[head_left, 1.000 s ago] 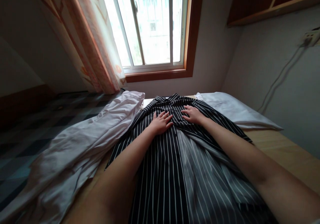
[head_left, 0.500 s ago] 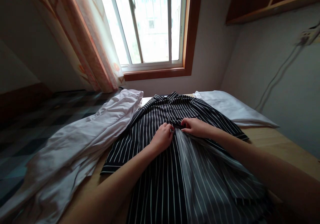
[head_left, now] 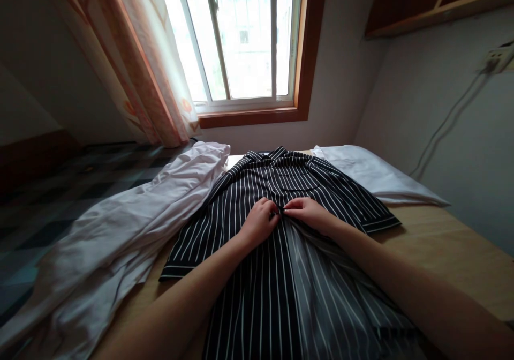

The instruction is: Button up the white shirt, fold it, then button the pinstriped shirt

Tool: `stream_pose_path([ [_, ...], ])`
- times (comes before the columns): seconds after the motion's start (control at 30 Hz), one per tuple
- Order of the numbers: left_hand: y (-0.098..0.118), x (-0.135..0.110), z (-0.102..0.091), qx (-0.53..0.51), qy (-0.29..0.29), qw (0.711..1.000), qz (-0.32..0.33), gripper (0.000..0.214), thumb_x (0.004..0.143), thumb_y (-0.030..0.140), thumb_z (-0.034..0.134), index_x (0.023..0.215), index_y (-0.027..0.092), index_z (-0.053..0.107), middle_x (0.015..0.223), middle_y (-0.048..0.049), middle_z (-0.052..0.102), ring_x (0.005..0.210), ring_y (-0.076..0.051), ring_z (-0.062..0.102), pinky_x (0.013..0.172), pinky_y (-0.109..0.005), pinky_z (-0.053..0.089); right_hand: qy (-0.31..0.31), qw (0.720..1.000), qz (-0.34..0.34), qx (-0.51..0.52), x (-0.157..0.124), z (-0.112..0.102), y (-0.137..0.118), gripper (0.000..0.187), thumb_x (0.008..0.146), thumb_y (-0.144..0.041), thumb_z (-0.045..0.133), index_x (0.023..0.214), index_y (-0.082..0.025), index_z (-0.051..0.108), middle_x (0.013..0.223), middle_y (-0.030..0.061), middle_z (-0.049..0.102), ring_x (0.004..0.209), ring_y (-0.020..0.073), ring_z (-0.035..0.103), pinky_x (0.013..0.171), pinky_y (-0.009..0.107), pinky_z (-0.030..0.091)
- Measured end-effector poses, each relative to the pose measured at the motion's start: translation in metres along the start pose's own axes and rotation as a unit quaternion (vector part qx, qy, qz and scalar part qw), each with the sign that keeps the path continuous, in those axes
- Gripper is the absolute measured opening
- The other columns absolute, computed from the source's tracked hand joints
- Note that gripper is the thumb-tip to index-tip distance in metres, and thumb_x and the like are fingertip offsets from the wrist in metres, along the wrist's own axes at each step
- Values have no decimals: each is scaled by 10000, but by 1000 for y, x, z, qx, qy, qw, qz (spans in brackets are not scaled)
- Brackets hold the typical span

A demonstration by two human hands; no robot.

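Note:
A black shirt with white stripes (head_left: 257, 274) lies spread out, its collar toward the window. Its upper front is closed, while the lower right front is folded back and shows the greyish inner side. At the middle of the front opening, my left hand (head_left: 260, 222) pinches the shirt's edge. Close against it, my right hand (head_left: 309, 213) pinches the other edge of the placket between thumb and fingers. The fingertips of both hands nearly meet there. Any button between them is too small to make out.
A crumpled white garment (head_left: 132, 226) lies along the left side, and folded white cloth (head_left: 361, 170) at the back right. Both rest on a wooden table (head_left: 445, 242). Left is a dark checked bedspread (head_left: 108, 178). A window (head_left: 244, 44) and curtain (head_left: 140, 65) stand behind.
My right hand has moved left and slightly down, bringing its edge of the shirt against my left hand. The chest pocket and right sleeve now show more. My left hand has barely moved.

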State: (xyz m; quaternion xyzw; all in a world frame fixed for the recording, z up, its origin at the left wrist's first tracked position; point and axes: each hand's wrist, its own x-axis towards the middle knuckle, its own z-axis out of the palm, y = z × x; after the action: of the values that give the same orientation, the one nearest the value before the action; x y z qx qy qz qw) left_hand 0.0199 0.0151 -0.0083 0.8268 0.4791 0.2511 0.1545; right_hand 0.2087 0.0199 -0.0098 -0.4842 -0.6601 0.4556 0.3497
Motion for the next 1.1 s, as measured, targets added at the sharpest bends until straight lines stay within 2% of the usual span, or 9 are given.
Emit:
stream_pose_path([
  [0.13, 0, 1, -1, 7, -6, 1000, 0, 27, 831, 175, 615, 807, 179, 604, 901, -45, 572, 896, -202, 574, 875, -375, 498, 6, 999, 4, 33, -3, 2, 6, 215, 751, -300, 679, 903, -156, 727, 912, 46, 745, 911, 207, 671, 864, 334, 494],
  [0.47, -2, 1, -2, -13, -1, 1000, 5, 97, 850, 247, 593, 776, 186, 604, 885, -43, 572, 870, -192, 571, 830, -357, 505, 16, 999, -14, 32, -4, 4, 10, 186, 759, -247, 654, 919, -167, 703, 906, 41, 737, 906, 203, 674, 874, 341, 504],
  [0.6, -1, 2, -6, -33, -12, 999, -9, 192, 881, 306, 559, 755, 176, 625, 868, -43, 565, 845, -188, 576, 809, -347, 499, 12, 999, -17, 32, -3, 4, 14, 196, 749, -225, 637, 928, -161, 686, 884, 36, 723, 857, 193, 664, 824, 322, 506],
  [0.87, -7, 6, -7, -74, -35, 996, -37, 220, 851, 362, 602, 776, 172, 682, 867, -41, 577, 844, -192, 590, 792, -337, 492, 19, 998, -50, -18, -3, 6, 17, 220, 759, -247, 604, 958, -174, 662, 754, -8, 640, 700, 147, 582, 674, 270, 450],
  [1.1, -9, 7, -8, -92, -39, 994, -43, 205, 844, 339, 599, 795, 166, 696, 883, -45, 581, 848, -192, 591, 810, -336, 484, 30, 996, -66, -49, -6, 7, 13, 212, 776, -225, 581, 956, -158, 670, 725, -11, 613, 668, 137, 542, 653, 266, 423],
])
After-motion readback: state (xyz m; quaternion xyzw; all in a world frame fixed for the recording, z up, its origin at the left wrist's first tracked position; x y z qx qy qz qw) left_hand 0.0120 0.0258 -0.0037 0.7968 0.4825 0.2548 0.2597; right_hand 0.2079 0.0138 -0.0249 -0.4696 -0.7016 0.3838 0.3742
